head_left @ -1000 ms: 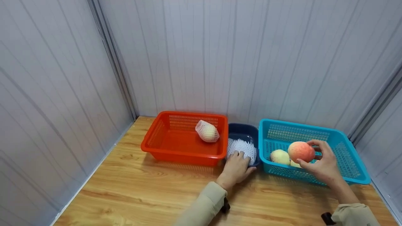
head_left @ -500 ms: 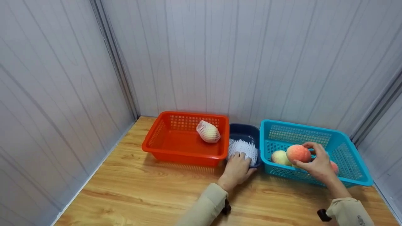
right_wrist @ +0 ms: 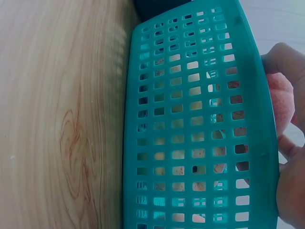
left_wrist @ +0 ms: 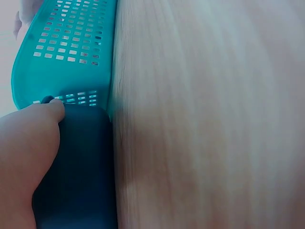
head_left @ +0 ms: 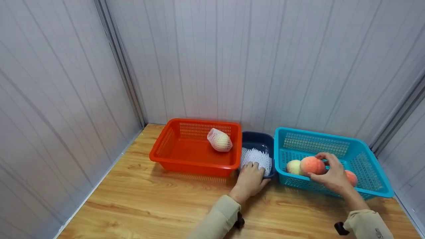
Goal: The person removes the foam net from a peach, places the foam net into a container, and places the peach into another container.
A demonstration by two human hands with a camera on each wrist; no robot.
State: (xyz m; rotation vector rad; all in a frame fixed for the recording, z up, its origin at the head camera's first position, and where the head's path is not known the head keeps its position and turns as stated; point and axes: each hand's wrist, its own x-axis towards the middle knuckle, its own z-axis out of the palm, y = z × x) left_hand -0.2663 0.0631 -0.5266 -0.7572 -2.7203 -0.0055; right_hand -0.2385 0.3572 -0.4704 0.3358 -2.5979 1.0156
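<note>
My right hand (head_left: 333, 174) grips a pink-red peach (head_left: 311, 165) low inside the blue basket (head_left: 365, 146), thumb on the near side and fingers behind. A paler peach (head_left: 293, 167) lies just left of it. Another pink peach (head_left: 351, 178) is partly hidden behind the wrist. In the right wrist view the basket wall (right_wrist: 186, 143) covers much of the fruit. My left hand (head_left: 250, 179) rests its fingers on white foam fruit nets (head_left: 257, 159) in the dark blue tub (head_left: 257, 137). Its thumb lies at the tub's rim in the left wrist view.
An orange-red basket (head_left: 196, 166) stands left of the tub, holding a pale fruit in a white foam net (head_left: 221, 142). All the containers stand side by side on the wooden table (head_left: 139, 199), close to the back wall panel (head_left: 212, 66).
My right hand has lowered the pink-red peach deeper into the blue basket and slightly left. The pink peach behind the wrist has come into view. My left hand has stayed in place.
</note>
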